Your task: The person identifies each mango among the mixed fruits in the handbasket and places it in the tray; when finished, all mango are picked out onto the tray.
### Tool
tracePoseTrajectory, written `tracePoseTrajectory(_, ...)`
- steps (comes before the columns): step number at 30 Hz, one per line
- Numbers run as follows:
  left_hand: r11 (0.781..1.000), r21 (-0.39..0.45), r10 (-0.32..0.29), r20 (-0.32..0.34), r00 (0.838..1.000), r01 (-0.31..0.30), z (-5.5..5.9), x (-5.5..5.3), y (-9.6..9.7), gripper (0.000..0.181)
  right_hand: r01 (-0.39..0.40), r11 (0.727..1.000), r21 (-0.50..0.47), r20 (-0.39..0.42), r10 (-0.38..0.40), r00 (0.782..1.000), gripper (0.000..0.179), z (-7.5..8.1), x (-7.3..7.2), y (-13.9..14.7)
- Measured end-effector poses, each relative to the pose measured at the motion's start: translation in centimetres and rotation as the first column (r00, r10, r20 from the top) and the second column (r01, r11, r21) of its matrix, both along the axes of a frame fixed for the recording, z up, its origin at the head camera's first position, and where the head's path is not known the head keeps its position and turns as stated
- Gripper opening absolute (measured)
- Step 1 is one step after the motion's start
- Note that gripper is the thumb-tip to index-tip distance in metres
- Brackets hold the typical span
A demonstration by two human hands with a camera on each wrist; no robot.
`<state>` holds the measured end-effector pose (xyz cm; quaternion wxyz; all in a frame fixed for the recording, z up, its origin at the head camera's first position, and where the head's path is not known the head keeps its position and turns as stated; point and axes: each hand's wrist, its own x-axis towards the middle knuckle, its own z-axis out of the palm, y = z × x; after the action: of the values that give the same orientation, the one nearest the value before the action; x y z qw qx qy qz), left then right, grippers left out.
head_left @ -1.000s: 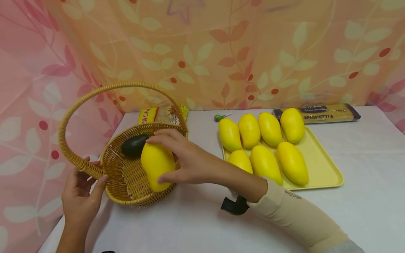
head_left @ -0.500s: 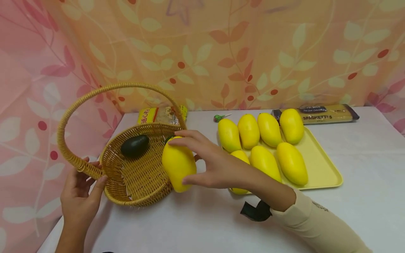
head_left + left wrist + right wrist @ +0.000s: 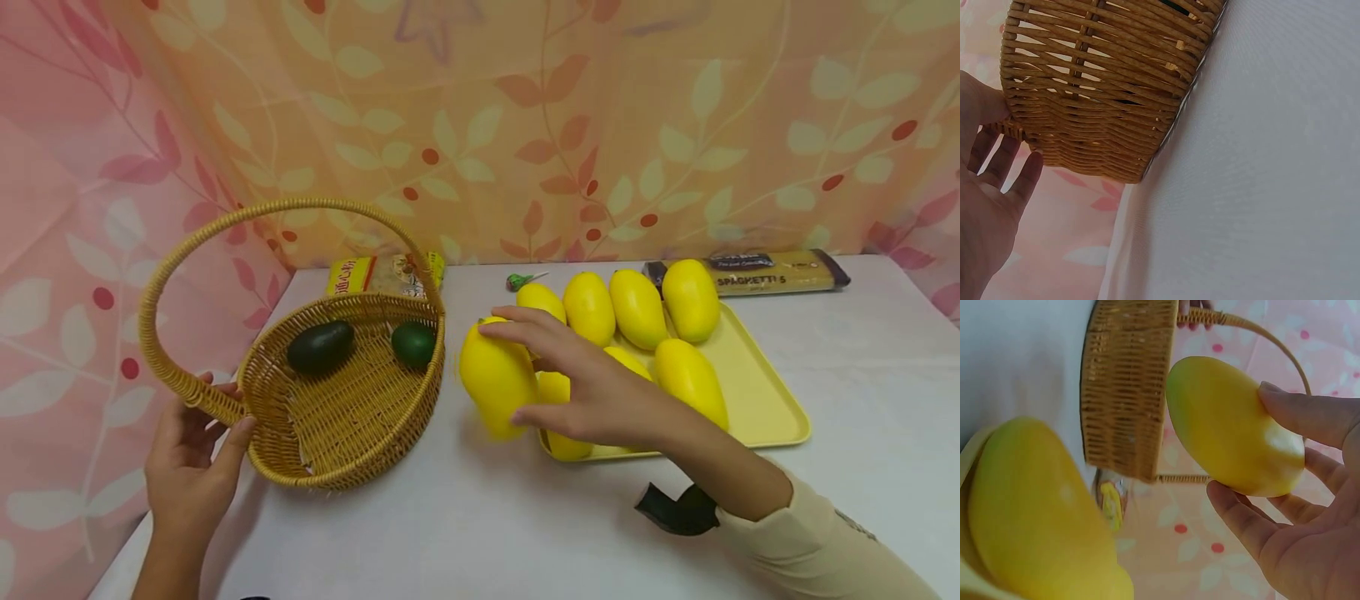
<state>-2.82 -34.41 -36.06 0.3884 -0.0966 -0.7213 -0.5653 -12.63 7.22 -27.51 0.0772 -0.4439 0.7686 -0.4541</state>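
Observation:
My right hand [image 3: 600, 396] holds a yellow mango [image 3: 497, 377] between thumb and fingers, at the left side of a pale yellow tray [image 3: 761, 400]. In the right wrist view this mango [image 3: 1229, 425] shows a greenish end, away from the palm. Several more mangoes [image 3: 690, 300] lie on the tray, some partly covered by the hand. At the left, my left hand [image 3: 191, 467] grips the rim and handle base of a wicker basket [image 3: 397, 437]. Two dark green fruits like avocados, one at the left [image 3: 321, 347] and one at the right [image 3: 412, 343], lie in the basket.
A spaghetti pack [image 3: 783, 272] lies behind the tray. Behind the basket is a yellow-labelled food bag [image 3: 382, 273], and a small green lollipop [image 3: 519, 281] lies between them. The basket's tall handle [image 3: 300, 202] arches above it. Floral cloth [image 3: 480, 125] hangs at the back.
My right hand has carried the mango from over the basket rightward to the tray's left side. The right-hand dark green fruit has come into view. My left hand has stayed on the basket.

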Motion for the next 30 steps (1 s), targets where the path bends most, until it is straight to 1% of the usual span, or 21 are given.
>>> tracePoseTrajectory(3, 0.999, 0.035, -0.038, -0.026, 0.999, 0.038, -0.2, -0.1, -0.2, 0.070, 0.034, 0.999, 0.007, 0.002, -0.034, 0.999, 0.078, 0.0, -0.1, 1.3)
tracePoseTrajectory(4, 0.999, 0.032, -0.036, -0.026, 0.999, 0.037, -0.2, -0.1, -0.2, 0.070, 0.048, 0.999, 0.011, 0.009, -0.048, 0.999, 0.079, 0.0, -0.1, 1.7)
tracePoseTrajectory(10, 1.000, -0.013, 0.017, 0.016, 1.000, -0.016, 0.0, 0.1, -0.1, 0.070, 0.123, 0.991, 0.044, 0.024, -0.124, 0.992, 0.081, 0.0, -0.4, 4.4)
tracePoseTrajectory(11, 1.000, -0.012, 0.017, 0.019, 1.000, -0.017, 0.0, 0.2, 0.0, 0.070, 0.131, 0.990, 0.048, 0.020, -0.132, 0.991, 0.081, 0.0, -0.4, 4.9)
tracePoseTrajectory(17, 0.998, -0.017, 0.063, 0.079, 0.995, -0.062, 0.4, 0.4, 0.3, 0.070, 0.184, 0.981, 0.066, -0.010, -0.184, 0.983, 0.083, 0.6, -0.6, 7.7)
tracePoseTrajectory(18, 0.997, -0.030, 0.080, 0.092, 0.993, -0.078, 0.5, 0.4, 0.3, 0.071, 0.191, 0.979, 0.068, -0.015, -0.190, 0.982, 0.084, 0.6, -0.6, 8.2)
tracePoseTrajectory(19, 0.998, -0.015, 0.063, 0.080, 0.995, -0.062, 0.5, 0.4, 0.3, 0.070, 0.196, 0.978, 0.067, -0.020, -0.195, 0.981, 0.084, 0.7, -0.7, 8.8)
tracePoseTrajectory(24, 0.998, -0.005, 0.057, 0.076, 0.996, -0.057, 0.5, 0.4, 0.4, 0.070, 0.231, 0.971, 0.065, -0.031, -0.229, 0.973, 0.091, 0.6, -1.3, 11.8)
tracePoseTrajectory(25, 0.999, 0.005, 0.047, 0.069, 0.997, -0.048, 0.4, 0.4, 0.4, 0.069, 0.240, 0.969, 0.064, -0.036, -0.238, 0.970, 0.093, 0.5, -1.5, 12.5)
tracePoseTrajectory(26, 0.997, -0.019, 0.071, 0.083, 0.994, -0.069, 0.4, 0.4, 0.4, 0.070, 0.255, 0.964, 0.070, -0.040, -0.252, 0.967, 0.095, 0.4, -1.7, 13.2)
tracePoseTrajectory(30, 0.995, -0.047, 0.087, 0.090, 0.992, -0.084, 0.4, 0.4, 0.3, 0.070, 0.321, 0.940, 0.115, -0.063, -0.316, 0.947, 0.099, 0.0, -2.6, 16.4)
